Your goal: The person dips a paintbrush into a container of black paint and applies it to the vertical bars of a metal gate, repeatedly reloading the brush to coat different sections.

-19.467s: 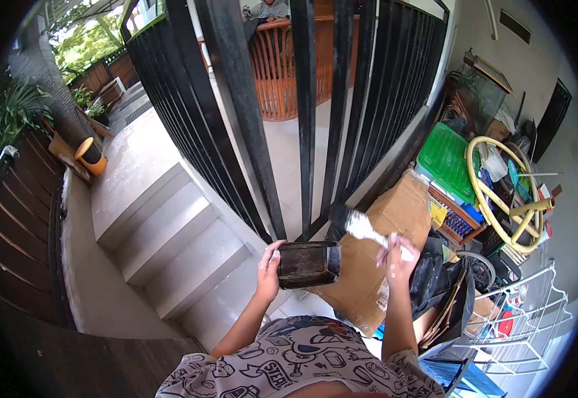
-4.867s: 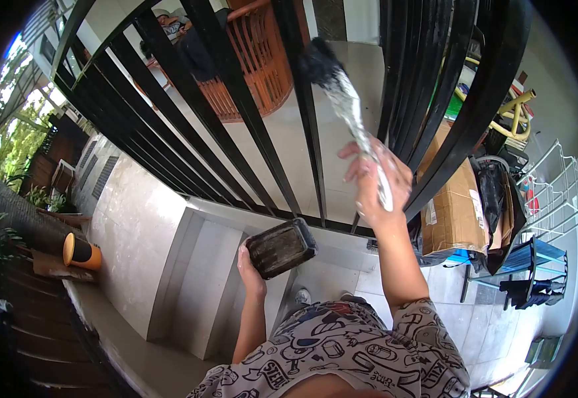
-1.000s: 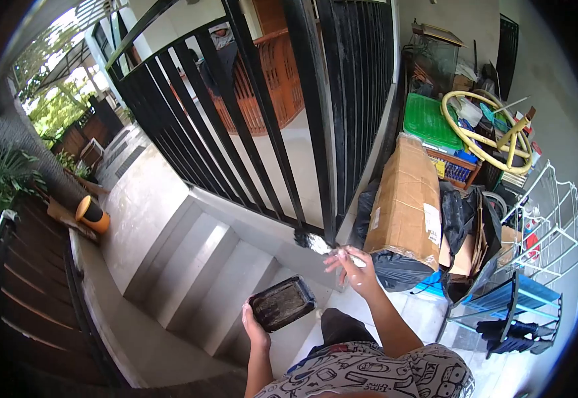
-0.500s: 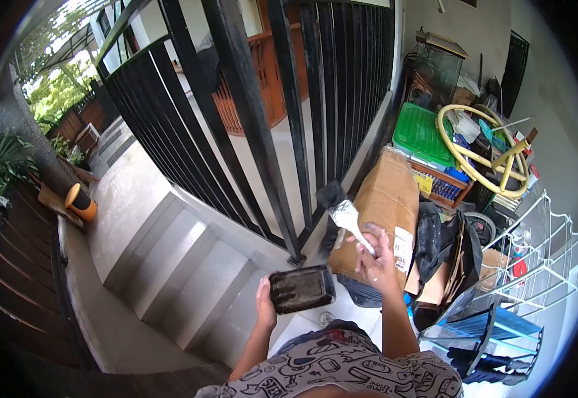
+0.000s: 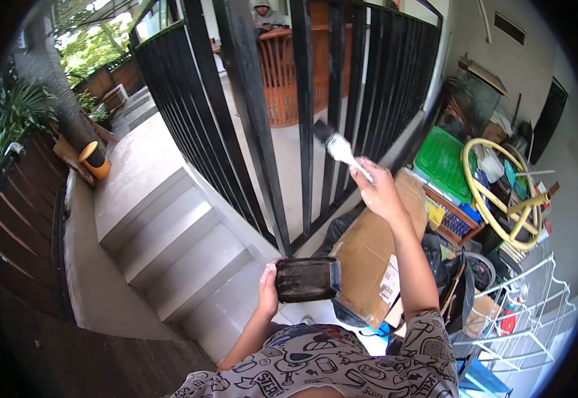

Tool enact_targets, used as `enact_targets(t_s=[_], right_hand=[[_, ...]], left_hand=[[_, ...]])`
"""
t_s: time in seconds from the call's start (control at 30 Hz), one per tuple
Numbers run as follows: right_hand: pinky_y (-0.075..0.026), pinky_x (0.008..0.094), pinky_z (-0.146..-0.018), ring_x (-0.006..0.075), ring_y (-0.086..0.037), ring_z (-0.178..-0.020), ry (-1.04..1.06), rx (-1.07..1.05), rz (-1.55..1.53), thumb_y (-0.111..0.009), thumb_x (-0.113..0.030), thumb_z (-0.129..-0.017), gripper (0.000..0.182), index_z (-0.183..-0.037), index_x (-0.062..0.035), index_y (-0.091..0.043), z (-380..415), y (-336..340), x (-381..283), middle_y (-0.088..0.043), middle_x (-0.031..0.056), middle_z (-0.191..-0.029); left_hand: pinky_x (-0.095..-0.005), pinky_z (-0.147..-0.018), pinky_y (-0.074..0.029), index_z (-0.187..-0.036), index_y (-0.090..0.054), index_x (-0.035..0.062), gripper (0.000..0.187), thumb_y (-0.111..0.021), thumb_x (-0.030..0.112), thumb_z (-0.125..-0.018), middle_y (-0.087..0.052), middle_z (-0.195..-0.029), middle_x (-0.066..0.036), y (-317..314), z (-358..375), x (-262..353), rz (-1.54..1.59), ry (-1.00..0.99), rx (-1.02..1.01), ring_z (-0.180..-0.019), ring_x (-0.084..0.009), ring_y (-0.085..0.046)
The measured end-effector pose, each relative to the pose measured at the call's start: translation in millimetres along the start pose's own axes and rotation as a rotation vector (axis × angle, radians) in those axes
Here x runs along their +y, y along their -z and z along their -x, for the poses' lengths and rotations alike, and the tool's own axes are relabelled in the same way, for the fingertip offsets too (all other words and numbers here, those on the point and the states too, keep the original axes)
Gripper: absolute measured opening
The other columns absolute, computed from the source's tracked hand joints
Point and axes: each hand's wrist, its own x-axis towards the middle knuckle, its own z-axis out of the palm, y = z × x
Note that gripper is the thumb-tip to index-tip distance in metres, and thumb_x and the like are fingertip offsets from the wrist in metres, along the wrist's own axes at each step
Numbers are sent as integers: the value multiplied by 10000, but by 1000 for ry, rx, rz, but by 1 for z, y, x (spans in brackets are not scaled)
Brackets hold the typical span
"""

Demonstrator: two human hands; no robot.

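My right hand [image 5: 376,186] grips a paintbrush [image 5: 339,147] by its white, paint-smeared handle. The brush's dark bristles point up and left, overlapping the black metal railing [image 5: 307,132] in this view. Lower down, my left hand [image 5: 269,286] holds a dark rectangular paint tray [image 5: 307,279] by its left end, thumb along the rim. Dark streaks coat the inside of the tray. White smudges show on the fingers of both hands.
Concrete steps [image 5: 183,249] descend on the left beside the railing. On the right lie a large cardboard box [image 5: 368,265], a green-lidded bin [image 5: 443,162], a yellow hose ring [image 5: 471,186] and a white wire rack [image 5: 521,318]. A person [image 5: 266,18] sits behind the railing.
My right hand has lifted the paintbrush up and forward toward the railing bars. My left hand still holds the tray near my body. The camera view has tilted upward.
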Motion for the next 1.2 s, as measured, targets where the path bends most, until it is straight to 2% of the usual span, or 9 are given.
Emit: enact_targets(t_s=[0.07,0.27,0.33,0.4,0.53,0.73,0.9,1.0,1.2], right_hand=[[-524,352,-787,381,-677,-804,-26,-63,61,-594,-170,-993,274,-1123,63,-658,-10,1,-7,-697,241,-908],[-500,350,-591,328,-641,-597,114,318,-29,-602,-148,-977,227,-1106,23,-676,0,-4,-36,-682,205,-787],[-525,416,-567,366,-667,-585,132,137,156,-609,-180,-962,231,-1119,-32,-692,4,-16,-31,-663,198,-667],[-557,480,-617,408,-688,-647,-72,-126,546,-594,-229,-957,216,-1035,-69,-716,8,-21,-35,-660,219,-664],[-534,538,-683,459,-668,-720,-39,-345,536,-602,-200,-933,180,-1010,-61,-686,24,-25,-26,-654,260,-736],[-530,509,-557,426,-655,-584,42,93,338,-571,-240,-980,225,-1016,-28,-638,-5,-28,-52,-615,211,-603],[-559,503,-570,438,-666,-594,11,-229,673,-578,-190,-944,188,-1000,-37,-672,14,-39,-41,-675,205,-676],[-543,533,-588,449,-660,-616,29,-315,468,-572,-207,-960,200,-978,-35,-674,9,-24,-51,-654,248,-684],[-539,512,-555,430,-656,-589,135,55,393,-540,-194,-989,220,-912,-19,-648,-19,-27,-73,-637,214,-634]], left_hand=[[-337,-1077,-386,-1280,-598,1,445,-360,321,-1082,-620,-1235,-99,2,2,4,-86,-39,-6,-1177,-196,-553],[-336,-1081,-383,-1276,-600,-3,431,-365,300,-1079,-626,-1228,-104,16,-11,5,-130,-87,-11,-1183,-198,-553],[-336,-1080,-384,-1276,-600,-3,426,-368,294,-1078,-626,-1230,-106,21,-15,7,-145,-84,-7,-1183,-199,-555],[-336,-1077,-386,-1273,-602,-4,421,-370,290,-1079,-627,-1232,-107,16,-11,18,-186,-107,0,-1180,-199,-557],[-335,-1075,-388,-1261,-607,-6,411,-372,279,-1080,-633,-1226,-103,22,-17,17,-161,-86,19,-1174,-197,-560],[-332,-1075,-386,-1260,-608,-10,413,-374,280,-1082,-639,-1217,-102,19,-24,18,-191,-89,-38,-1169,-196,-562],[-329,-1073,-387,-1276,-595,-10,411,-374,274,-1077,-636,-1223,-100,12,-28,32,-209,-135,-46,-1164,-194,-563],[-328,-1073,-389,-1280,-593,-8,412,-374,275,-1075,-636,-1226,-101,20,-30,20,-169,-117,-49,-1169,-195,-563],[-331,-1074,-388,-1272,-602,-8,408,-372,253,-1059,-638,-1231,-110,10,-31,21,-182,-107,-53,-1173,-203,-565]])
